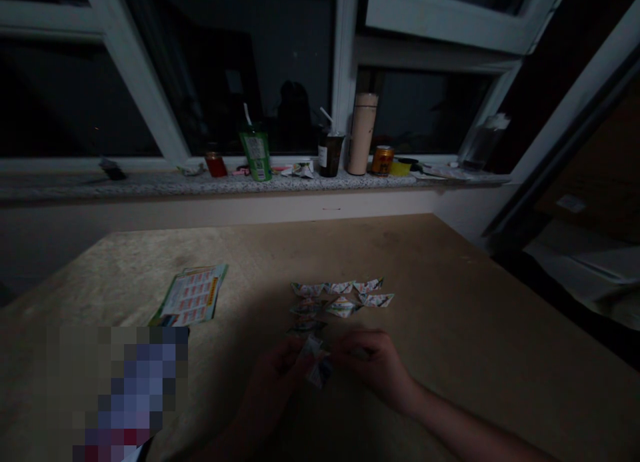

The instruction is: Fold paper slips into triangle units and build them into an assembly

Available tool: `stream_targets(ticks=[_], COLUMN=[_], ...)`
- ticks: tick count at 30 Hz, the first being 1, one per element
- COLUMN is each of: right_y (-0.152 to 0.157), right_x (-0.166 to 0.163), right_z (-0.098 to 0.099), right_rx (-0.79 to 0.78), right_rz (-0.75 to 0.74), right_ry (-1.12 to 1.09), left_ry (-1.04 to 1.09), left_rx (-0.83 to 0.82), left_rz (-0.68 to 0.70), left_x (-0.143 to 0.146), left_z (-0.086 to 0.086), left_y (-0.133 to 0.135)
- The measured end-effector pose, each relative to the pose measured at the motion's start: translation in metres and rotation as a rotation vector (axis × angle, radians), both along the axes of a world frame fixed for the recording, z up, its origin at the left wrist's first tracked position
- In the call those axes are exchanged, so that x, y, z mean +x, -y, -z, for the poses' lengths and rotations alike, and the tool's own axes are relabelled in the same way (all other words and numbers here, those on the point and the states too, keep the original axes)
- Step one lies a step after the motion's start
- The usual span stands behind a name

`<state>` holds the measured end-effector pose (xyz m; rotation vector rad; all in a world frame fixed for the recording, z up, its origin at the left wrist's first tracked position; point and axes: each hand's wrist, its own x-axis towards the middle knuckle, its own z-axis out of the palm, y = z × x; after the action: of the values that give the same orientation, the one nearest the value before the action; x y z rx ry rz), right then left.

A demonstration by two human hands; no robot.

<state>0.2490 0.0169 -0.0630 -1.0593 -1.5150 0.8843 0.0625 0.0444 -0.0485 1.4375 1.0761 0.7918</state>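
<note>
My left hand (273, 375) and my right hand (373, 365) meet low over the wooden table (450, 302), fingers pinched together on a small folded piece of printed paper (315, 362) held between them. Just beyond the hands lie several small folded paper shapes (343, 297) in loose rows. The light is dim, so the fold's exact form is hard to make out.
A printed leaflet (193, 301) lies flat at the left of the table. A pixelated patch (125, 389) covers the near left. On the stone windowsill (150, 182) stand a green bottle (256, 154), a dark cup (330, 154), a tall beige flask (363, 134) and small jars.
</note>
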Motion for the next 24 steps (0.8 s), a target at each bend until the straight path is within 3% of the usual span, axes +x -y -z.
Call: stream_targets(ticks=[10, 16, 24], right_y=[-0.0017, -0.0009, 0.0011], right_x=[-0.0019, 0.0051, 0.0035], right_z=[0.0067, 0.0057, 0.0003], right_rx=[-0.24, -0.188, -0.18], right_rz=[-0.025, -0.303, -0.326], right_ry=[-0.141, 0.159, 0.136], left_ry=[0.028, 0.019, 0.069], left_rx=[-0.057, -0.109, -0.065], left_rz=[0.023, 0.048, 0.15], left_x=[0.0012, 0.0019, -0.0014], left_z=[0.0022, 0.0003, 0.0041], left_y=[-0.0015, 0.0, -0.0044])
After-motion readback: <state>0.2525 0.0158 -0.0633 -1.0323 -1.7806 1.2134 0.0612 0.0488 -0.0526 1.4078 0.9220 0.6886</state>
